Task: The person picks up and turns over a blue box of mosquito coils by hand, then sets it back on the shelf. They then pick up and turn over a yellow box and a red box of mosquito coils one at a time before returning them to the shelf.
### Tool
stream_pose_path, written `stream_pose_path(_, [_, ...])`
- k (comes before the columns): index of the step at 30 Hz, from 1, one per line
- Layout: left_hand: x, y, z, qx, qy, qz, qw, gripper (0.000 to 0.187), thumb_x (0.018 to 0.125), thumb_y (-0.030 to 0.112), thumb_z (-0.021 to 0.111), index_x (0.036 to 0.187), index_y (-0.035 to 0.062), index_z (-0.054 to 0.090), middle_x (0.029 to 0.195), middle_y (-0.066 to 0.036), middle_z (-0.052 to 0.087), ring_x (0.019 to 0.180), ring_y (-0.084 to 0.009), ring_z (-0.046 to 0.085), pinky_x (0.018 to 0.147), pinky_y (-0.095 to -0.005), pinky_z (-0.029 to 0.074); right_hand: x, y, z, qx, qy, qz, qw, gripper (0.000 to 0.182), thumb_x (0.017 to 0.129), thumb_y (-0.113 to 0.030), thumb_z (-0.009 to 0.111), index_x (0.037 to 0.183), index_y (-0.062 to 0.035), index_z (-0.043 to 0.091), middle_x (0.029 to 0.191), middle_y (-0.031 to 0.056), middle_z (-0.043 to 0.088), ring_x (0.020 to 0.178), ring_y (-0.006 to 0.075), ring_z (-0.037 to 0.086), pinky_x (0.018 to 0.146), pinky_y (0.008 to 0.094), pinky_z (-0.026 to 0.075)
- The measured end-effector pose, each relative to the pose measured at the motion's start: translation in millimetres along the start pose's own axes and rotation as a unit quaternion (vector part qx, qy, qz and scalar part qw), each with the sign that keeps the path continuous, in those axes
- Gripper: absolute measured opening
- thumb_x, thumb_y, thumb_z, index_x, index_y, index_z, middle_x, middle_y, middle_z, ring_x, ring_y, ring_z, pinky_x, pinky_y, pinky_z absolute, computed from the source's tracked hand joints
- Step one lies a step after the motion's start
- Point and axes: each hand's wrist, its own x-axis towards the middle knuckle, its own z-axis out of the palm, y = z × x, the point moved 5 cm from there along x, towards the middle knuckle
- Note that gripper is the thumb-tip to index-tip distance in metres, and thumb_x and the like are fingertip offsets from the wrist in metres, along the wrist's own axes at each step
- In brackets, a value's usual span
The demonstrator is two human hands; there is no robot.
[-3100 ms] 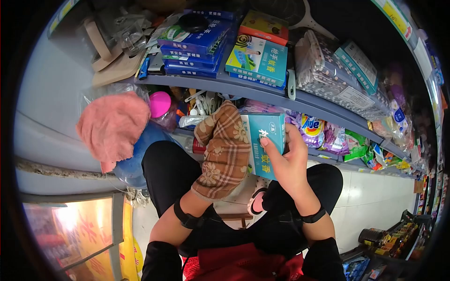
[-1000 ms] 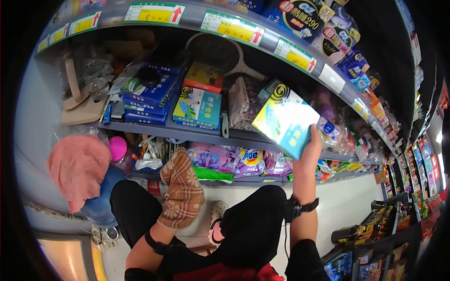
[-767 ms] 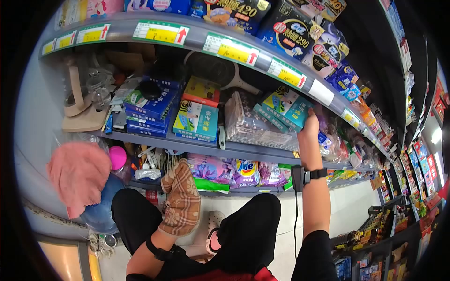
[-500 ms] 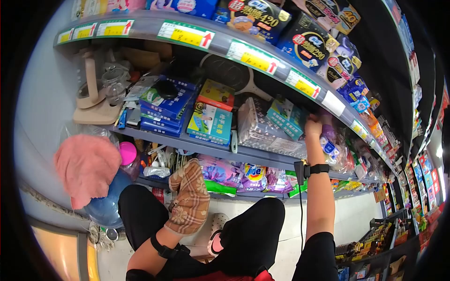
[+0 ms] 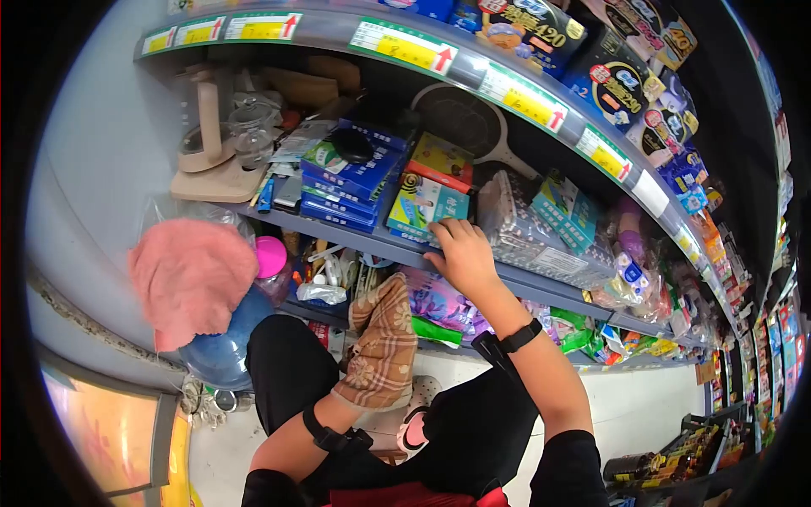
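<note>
A brown plaid cloth mitt (image 5: 380, 355) covers my left hand, hiding its fingers; it is raised in front of the lower shelf. My right hand (image 5: 465, 258) reaches to the middle shelf, thumb apart and fingertips touching the near edge of a teal and yellow box (image 5: 427, 203). Behind that box lies a red and yellow box (image 5: 442, 160). Left of them is a stack of blue boxes (image 5: 351, 182) with a black round object (image 5: 351, 145) on top. To the right, another teal box (image 5: 564, 211) rests on a clear-wrapped patterned pack (image 5: 515, 221).
A beige appliance (image 5: 207, 169) and glass jar (image 5: 253, 135) stand at the shelf's left end. A pink cloth (image 5: 194, 283) covers part of a blue bottle (image 5: 228, 346). Purple packets (image 5: 439, 304) fill the lower shelf; a racket (image 5: 460, 118) leans behind.
My right hand has moved left from beside the teal box on the patterned pack to the teal and yellow box. The view has shifted, so the shelf appears farther right.
</note>
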Motion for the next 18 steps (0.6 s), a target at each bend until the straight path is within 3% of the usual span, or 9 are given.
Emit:
stream_pose_path(2, [3, -3, -4, -0.036, 0.006, -0.017, 0.999, 0.045, 0.101, 0.004, 0.042, 0.146, 0.0035, 0.042, 0.146, -0.010, 0.046, 0.137, -0.0185, 0.042, 0.115, -0.0290, 0.032, 1, 5, 15, -0.028, -0.030, -0.008, 0.999, 0.039, 0.076, -0.016, 0.076, 0.112, -0.0090, 0.063, 0.103, 0.0071, 0.065, 0.097, 0.0274, 0.062, 0.084, 0.0390, 0.049])
stream_pose_path(3, [3, -8, -3, -0.079, 0.012, -0.021, 0.997, 0.044, 0.101, 0.005, 0.041, 0.146, 0.0031, 0.042, 0.146, -0.010, 0.047, 0.137, -0.0180, 0.043, 0.116, -0.0288, 0.032, -1, 7, 15, -0.027, 0.008, -0.041, 0.999, 0.034, 0.077, -0.012, 0.073, 0.109, -0.0087, 0.064, 0.098, 0.0069, 0.064, 0.092, 0.0263, 0.062, 0.077, 0.0385, 0.049])
stream_pose_path(5, [4, -33, 9, -0.330, -0.007, -0.162, 0.930, 0.048, 0.104, 0.012, 0.034, 0.151, 0.0016, 0.030, 0.156, -0.010, 0.033, 0.144, -0.0165, 0.032, 0.120, -0.0301, 0.024, -4, 11, 15, -0.067, -0.017, -0.042, 0.997, 0.030, 0.077, -0.012, 0.071, 0.106, -0.0074, 0.063, 0.096, 0.0072, 0.063, 0.090, 0.0263, 0.062, 0.077, 0.0390, 0.049])
stream_pose_path(7, [2, -38, 13, -0.414, -0.036, -0.201, 0.887, 0.051, 0.106, 0.016, 0.030, 0.154, 0.0006, 0.023, 0.161, -0.010, 0.026, 0.147, -0.0154, 0.027, 0.122, -0.0304, 0.020, -4, 14, 8, -0.084, -0.022, -0.044, 0.995, 0.031, 0.077, -0.015, 0.072, 0.105, -0.0059, 0.062, 0.095, 0.0079, 0.062, 0.090, 0.0265, 0.062, 0.075, 0.0393, 0.050])
stream_pose_path(10, [2, -23, 8, -0.302, -0.087, -0.117, 0.942, 0.050, 0.106, 0.014, 0.029, 0.154, 0.0000, 0.021, 0.161, -0.010, 0.025, 0.147, -0.0155, 0.027, 0.123, -0.0298, 0.019, 5, 8, -8, 0.007, 0.030, -0.009, 0.999, 0.034, 0.076, -0.017, 0.074, 0.107, -0.0054, 0.063, 0.094, 0.0088, 0.063, 0.091, 0.0272, 0.061, 0.078, 0.0393, 0.049])
stream_pose_path(13, [4, -15, 3, -0.125, -0.099, -0.048, 0.986, 0.052, 0.104, 0.011, 0.033, 0.154, 0.0001, 0.023, 0.160, -0.013, 0.027, 0.148, -0.0197, 0.026, 0.122, -0.0299, 0.020, 3, 12, 5, -0.024, -0.001, -0.023, 0.999, 0.039, 0.075, -0.019, 0.076, 0.109, -0.0050, 0.064, 0.097, 0.0096, 0.065, 0.094, 0.0276, 0.061, 0.083, 0.0392, 0.048])
stream_pose_path(15, [0, -23, 8, -0.306, -0.079, -0.097, 0.944, 0.053, 0.104, 0.012, 0.034, 0.154, 0.0000, 0.023, 0.160, -0.012, 0.027, 0.148, -0.0194, 0.026, 0.121, -0.0296, 0.021, 1, 15, 10, -0.035, 0.019, -0.051, 0.998, 0.040, 0.074, -0.019, 0.076, 0.110, -0.0043, 0.064, 0.099, 0.0098, 0.065, 0.095, 0.0279, 0.061, 0.086, 0.0392, 0.047])
stream_pose_path(17, [-1, -28, 7, -0.314, -0.073, -0.099, 0.941, 0.052, 0.104, 0.012, 0.036, 0.154, 0.0002, 0.025, 0.159, -0.012, 0.029, 0.147, -0.0196, 0.028, 0.121, -0.0295, 0.022, 2, 15, 8, -0.042, 0.040, -0.073, 0.996, 0.042, 0.074, -0.018, 0.076, 0.111, -0.0036, 0.064, 0.101, 0.0100, 0.066, 0.096, 0.0280, 0.062, 0.087, 0.0391, 0.047])
stream_pose_path(18, [-1, -29, 5, -0.234, -0.078, -0.079, 0.966, 0.051, 0.104, 0.012, 0.037, 0.153, 0.0005, 0.027, 0.158, -0.012, 0.031, 0.146, -0.0200, 0.031, 0.120, -0.0297, 0.024, 3, 16, 6, -0.045, 0.050, -0.078, 0.995, 0.042, 0.073, -0.017, 0.076, 0.111, -0.0033, 0.064, 0.101, 0.0102, 0.066, 0.096, 0.0279, 0.062, 0.086, 0.0390, 0.047])
